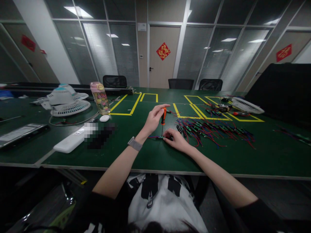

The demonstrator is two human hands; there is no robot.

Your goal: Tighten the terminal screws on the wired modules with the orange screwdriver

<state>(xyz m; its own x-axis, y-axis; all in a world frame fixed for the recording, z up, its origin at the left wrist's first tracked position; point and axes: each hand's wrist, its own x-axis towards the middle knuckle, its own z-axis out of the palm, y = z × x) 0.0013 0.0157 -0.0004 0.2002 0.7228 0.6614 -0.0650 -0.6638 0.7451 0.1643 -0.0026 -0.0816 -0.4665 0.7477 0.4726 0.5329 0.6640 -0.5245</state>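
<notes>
Well, the small green board (160, 138) lies flat on the counter (145, 158), its long way running left to right, and the right hand (177, 139) is nearer, with bent fingers touching the board's right end (I can't tell if they pinch it or just press). Above the board, the left hand (155, 118) has its fingers closed around the handle of a screwdriver (163, 117), which stands almost straight up, tip down at the board. To the board's right lies a messy pile of wired boards (202, 127).

Pink-lidded bottle (100, 99) — white fan (70, 108) nearby
</notes>
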